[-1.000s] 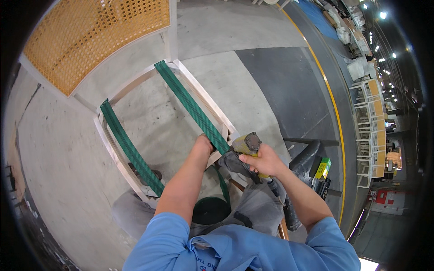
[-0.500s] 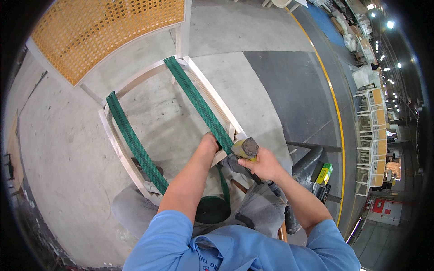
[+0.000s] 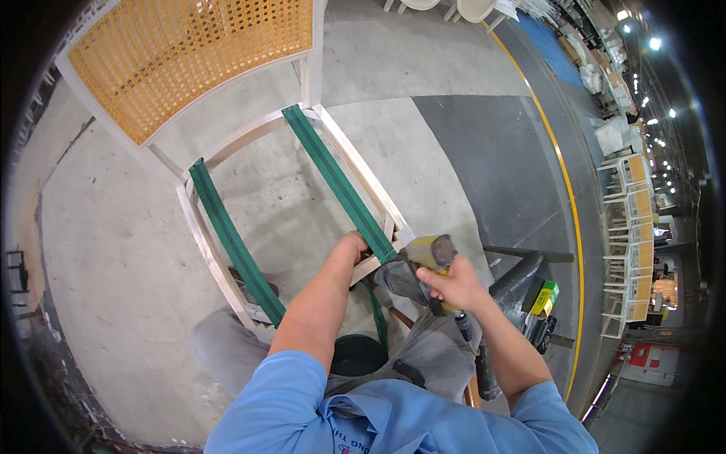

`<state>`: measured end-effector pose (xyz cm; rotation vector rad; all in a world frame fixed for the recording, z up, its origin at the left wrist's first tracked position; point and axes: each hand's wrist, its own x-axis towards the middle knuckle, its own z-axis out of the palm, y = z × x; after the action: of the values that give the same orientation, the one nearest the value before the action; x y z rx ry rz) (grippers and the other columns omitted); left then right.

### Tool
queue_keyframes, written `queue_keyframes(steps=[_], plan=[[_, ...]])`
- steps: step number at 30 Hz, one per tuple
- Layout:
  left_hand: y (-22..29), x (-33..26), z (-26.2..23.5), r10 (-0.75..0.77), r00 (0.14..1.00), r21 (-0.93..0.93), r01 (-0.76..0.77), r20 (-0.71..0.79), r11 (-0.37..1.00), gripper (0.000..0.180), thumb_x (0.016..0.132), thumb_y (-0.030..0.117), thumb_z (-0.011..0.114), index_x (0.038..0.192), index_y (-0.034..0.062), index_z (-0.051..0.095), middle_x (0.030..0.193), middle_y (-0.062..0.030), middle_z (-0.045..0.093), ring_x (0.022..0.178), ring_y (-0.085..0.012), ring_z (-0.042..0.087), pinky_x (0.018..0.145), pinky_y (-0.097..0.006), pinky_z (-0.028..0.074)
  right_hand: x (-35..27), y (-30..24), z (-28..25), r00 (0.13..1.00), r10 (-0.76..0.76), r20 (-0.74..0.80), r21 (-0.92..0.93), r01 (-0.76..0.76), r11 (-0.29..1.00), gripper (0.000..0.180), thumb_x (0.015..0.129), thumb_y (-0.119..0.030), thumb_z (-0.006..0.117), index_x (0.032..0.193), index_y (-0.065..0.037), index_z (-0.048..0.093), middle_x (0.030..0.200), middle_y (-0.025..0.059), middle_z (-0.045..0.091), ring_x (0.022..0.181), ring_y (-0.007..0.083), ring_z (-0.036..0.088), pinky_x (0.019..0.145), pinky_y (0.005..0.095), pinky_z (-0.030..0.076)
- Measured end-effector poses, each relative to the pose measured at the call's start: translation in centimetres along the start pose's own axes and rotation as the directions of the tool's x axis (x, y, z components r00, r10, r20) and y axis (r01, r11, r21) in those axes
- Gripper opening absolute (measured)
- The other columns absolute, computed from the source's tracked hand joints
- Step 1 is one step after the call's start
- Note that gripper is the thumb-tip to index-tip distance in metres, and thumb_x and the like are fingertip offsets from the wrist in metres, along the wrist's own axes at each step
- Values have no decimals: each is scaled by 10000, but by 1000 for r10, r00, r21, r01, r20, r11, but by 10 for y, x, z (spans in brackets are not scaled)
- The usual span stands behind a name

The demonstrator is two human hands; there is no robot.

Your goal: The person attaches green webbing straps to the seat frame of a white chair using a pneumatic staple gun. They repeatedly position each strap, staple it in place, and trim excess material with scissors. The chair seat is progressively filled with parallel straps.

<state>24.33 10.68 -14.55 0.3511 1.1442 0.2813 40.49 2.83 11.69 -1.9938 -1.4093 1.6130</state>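
Chair frame (image 3: 365,169): pale bare wood, ctr of pic, w/ tan woven cane back (image 3: 200,64) upper L. 2 flat dk-green webbing straps, lengthwise stripes: R strap (image 3: 338,182), L strap (image 3: 231,236). R hand (image 3: 460,284), R of ctr, wrapped round yellow/grey power tool (image 3: 427,253) near R strap's lower end. L hand (image 3: 352,246) by same end, ctr; fingers hidden, can't tell grip.

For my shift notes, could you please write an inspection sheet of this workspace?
Surface: grey floor, dark section, yellow line.
Job's things: chair frame with two green straps across; dark roll nearer the person.
Clutter: green-and-yellow box, right.
Hands: left hand by one strap's near end, fingers mostly hidden; right hand grips a yellow power tool.
Cables: hose-like piece below the tool; its run is unclear.
Surroundings: white chairs in a row, far right; lamps.
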Motion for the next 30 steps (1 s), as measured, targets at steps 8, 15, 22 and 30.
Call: queue_keyframes(steps=[8, 15, 22, 30], plan=[[-21, -131, -12, 731, 583, 709, -343, -354, 616, 330, 974, 304, 640, 988, -7, 748, 826, -150, 728, 764, -279, 701, 684, -433, 555, -11, 26, -33, 990, -125, -71, 206, 137, 969, 322, 957, -294, 778, 1111, -36, 662, 799, -16, 634, 594, 78, 576, 505, 252, 460], [-105, -137, 51, 204, 962, -53, -216, -182, 975, 597, 940, 195, 739, 1482, 77, 517, 1166, -122, 721, 948, -210, 681, 766, -329, 537, -12, 20, -27, 991, -128, -48, 174, 134, 976, 330, 953, -290, 781, 1116, -31, 658, 823, -11, 652, 593, 80, 576, 501, 252, 459], [-99, -95, 42, 503, 864, 196, -493, -1, 847, 576, 918, 223, 779, 1428, 74, 557, 1506, -141, 519, 1334, -270, 517, 1103, -417, 415, -14, 18, -28, 986, -168, -8, 164, 167, 972, 341, 955, -278, 779, 1140, -23, 648, 817, -8, 649, 590, 77, 573, 497, 255, 458], [-46, -164, 40, 497, 867, -348, -477, -36, 807, 275, 1039, 247, 520, 1160, 31, 641, 1094, -133, 763, 911, -196, 684, 835, -339, 542, 3, 20, -26, 995, -88, 49, 96, 83, 992, 381, 956, -305, 771, 1181, -20, 655, 827, 6, 661, 588, 87, 573, 514, 265, 470]])
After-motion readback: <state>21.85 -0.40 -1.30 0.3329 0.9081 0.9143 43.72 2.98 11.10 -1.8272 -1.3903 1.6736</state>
